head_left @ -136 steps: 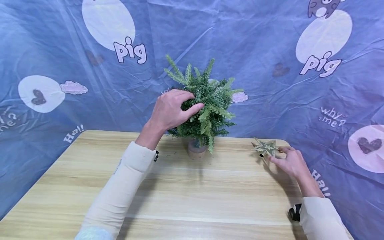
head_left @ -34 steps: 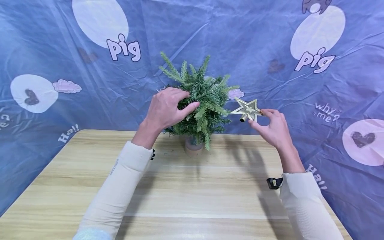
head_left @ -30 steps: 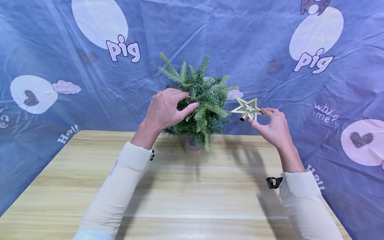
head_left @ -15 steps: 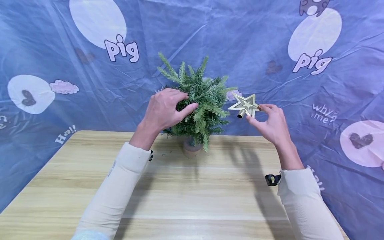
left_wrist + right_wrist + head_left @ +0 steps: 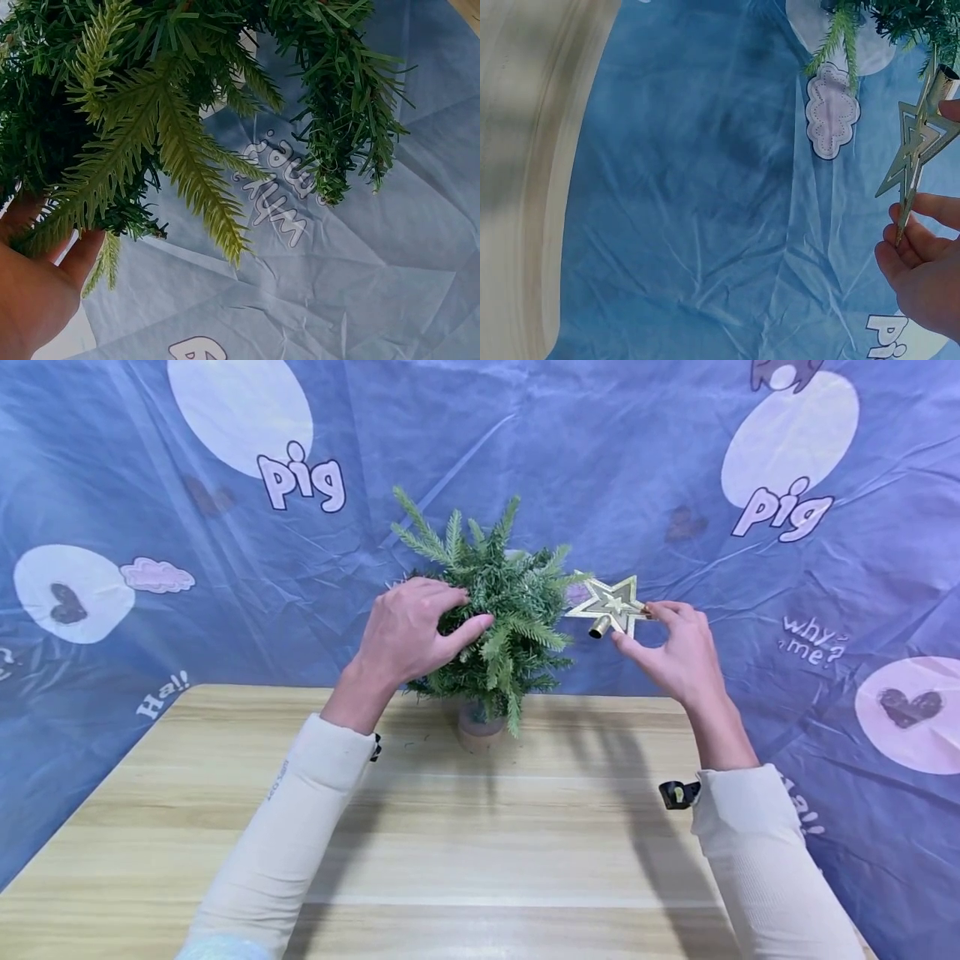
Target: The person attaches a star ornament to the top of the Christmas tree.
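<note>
A small artificial Christmas tree (image 5: 517, 589) stands on the wooden table in a round base (image 5: 480, 735). My left hand (image 5: 412, 631) grips its foliage from the left, fingertips hidden among the needles; in the left wrist view that hand (image 5: 41, 296) is curled about a branch (image 5: 90, 176). My right hand (image 5: 675, 652) pinches a gold star tree topper (image 5: 615, 603) by one point, in the air just right of the tree. The star's short tube socket (image 5: 599, 627) angles down to the left. From the right wrist, the star (image 5: 909, 154) appears nearly edge-on, close to some branches.
The wooden table (image 5: 480, 852) stretches toward me, with a few tiny green bits lying near the base. A blue printed cloth (image 5: 645, 468) hangs right behind the table and along its sides. Black straps with cameras (image 5: 678, 794) sit at the wrists.
My right hand has lifted the star off the table's back right and carried it up and left to beside the tree, rising a little more lately. The left hand keeps its hold.
</note>
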A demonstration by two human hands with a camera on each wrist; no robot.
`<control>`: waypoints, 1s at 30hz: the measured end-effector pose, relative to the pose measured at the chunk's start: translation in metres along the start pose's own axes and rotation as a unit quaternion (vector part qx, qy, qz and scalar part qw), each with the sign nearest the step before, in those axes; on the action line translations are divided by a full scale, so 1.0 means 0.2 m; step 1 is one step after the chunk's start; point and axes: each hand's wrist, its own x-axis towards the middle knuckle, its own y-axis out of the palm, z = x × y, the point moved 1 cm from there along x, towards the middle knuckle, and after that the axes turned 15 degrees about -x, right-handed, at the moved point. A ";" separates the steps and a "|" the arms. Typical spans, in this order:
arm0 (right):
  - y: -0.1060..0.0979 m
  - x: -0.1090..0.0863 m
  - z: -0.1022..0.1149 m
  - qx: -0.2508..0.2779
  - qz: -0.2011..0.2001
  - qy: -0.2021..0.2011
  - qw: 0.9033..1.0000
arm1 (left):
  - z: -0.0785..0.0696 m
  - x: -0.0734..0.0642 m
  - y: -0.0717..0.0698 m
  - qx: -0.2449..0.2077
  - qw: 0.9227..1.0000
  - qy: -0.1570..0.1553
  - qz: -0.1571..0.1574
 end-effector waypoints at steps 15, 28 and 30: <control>-0.07 0.05 0.06 0.003 -0.026 0.004 1.000 | 0.00 0.00 -0.01 0.007 1.000 -0.002 -0.002; -0.11 0.09 0.11 0.007 -0.045 0.022 0.999 | 0.01 0.00 0.00 0.005 1.000 -0.001 0.001; -0.12 0.09 0.11 0.009 -0.050 0.022 0.998 | 0.01 0.00 0.00 0.006 1.000 0.000 0.002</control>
